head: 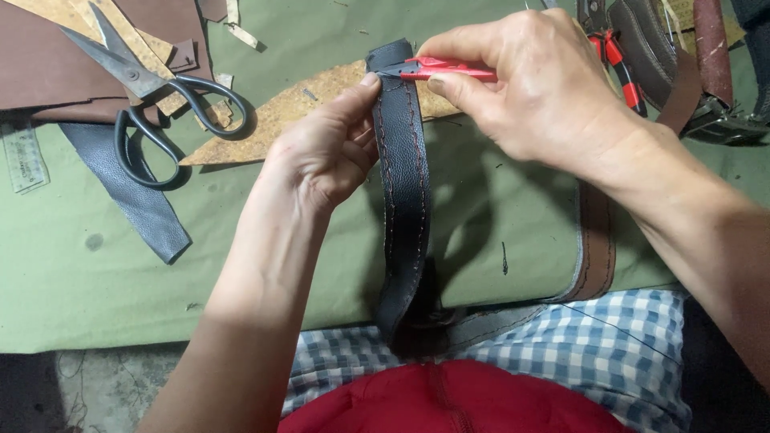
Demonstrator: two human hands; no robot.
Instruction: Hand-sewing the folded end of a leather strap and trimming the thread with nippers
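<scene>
We judge the black leather strap soft, light — left hand fingers pinch its top edge at upper centre, right hand fingers closed on red clip.

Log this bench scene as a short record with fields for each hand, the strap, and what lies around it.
left hand: pinches the black leather strap near its top end
right hand: holds a red thread snips, tip at the strap's top edge
strap: black, red stitching along it, hangs down toward the lap
surface: green cloth
nearby left: black-handled scissors, brown leather pieces, loose black leather strip
nearby right: red-handled tool, partly hidden
</scene>
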